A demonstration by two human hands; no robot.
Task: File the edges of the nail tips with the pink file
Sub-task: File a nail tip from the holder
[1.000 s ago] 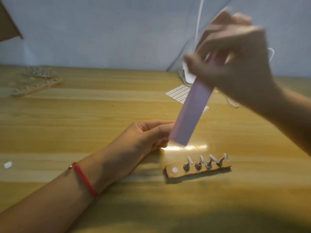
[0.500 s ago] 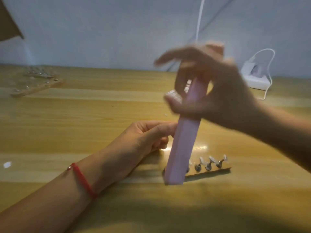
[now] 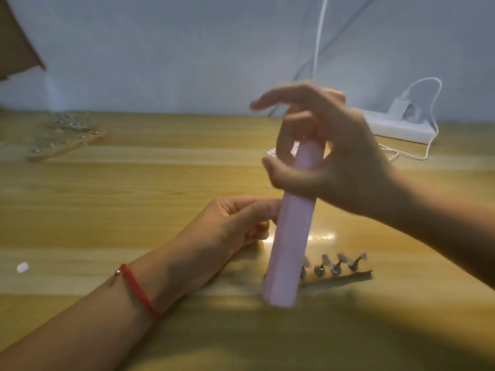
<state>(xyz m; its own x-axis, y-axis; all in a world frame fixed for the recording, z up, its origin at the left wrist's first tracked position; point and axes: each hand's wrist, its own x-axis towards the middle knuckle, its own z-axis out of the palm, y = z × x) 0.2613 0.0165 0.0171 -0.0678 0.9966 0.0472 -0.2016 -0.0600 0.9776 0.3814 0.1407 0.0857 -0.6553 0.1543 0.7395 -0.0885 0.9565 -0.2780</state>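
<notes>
Hands working over a wooden tabletop (image 3: 107,210), seen from the wearer's head. The right hand (image 3: 329,162) is raised over the middle of the tabletop & grips the pink file (image 3: 290,236) by its upper end: thumb across the near face, curled fingers on the far side, index finger stretched straight out to the left, blurred.

The file stands almost upright, its top leaning slightly right. Its lower end covers the left end of a wooden strip (image 3: 340,277), which lies near the tabletop's middle, a bit toward the near edge. Can't tell whether the file touches the strip or the table.

Nail tips (image 3: 341,258) stand in a row on small metal pegs on that strip, just right of the file. They look pale & tilted; finer detail is too blurred.

The left hand (image 3: 233,223) rests on the tabletop just left of the file, w/ fingers curled inward & thumb tip at the file's edge. Whether it pinches anything is hidden, so can't tell. A red cord bracelet (image 3: 139,293) is on the left wrist.

At the far edge, right side, is a white power strip (image 3: 396,128) w/ a charger plugged in, & a white cable (image 3: 318,49) runs up the wall. Near the far left corner is a second peg strip (image 3: 67,145), blurred. A small white fleck (image 3: 22,267) lies by the left edge.
</notes>
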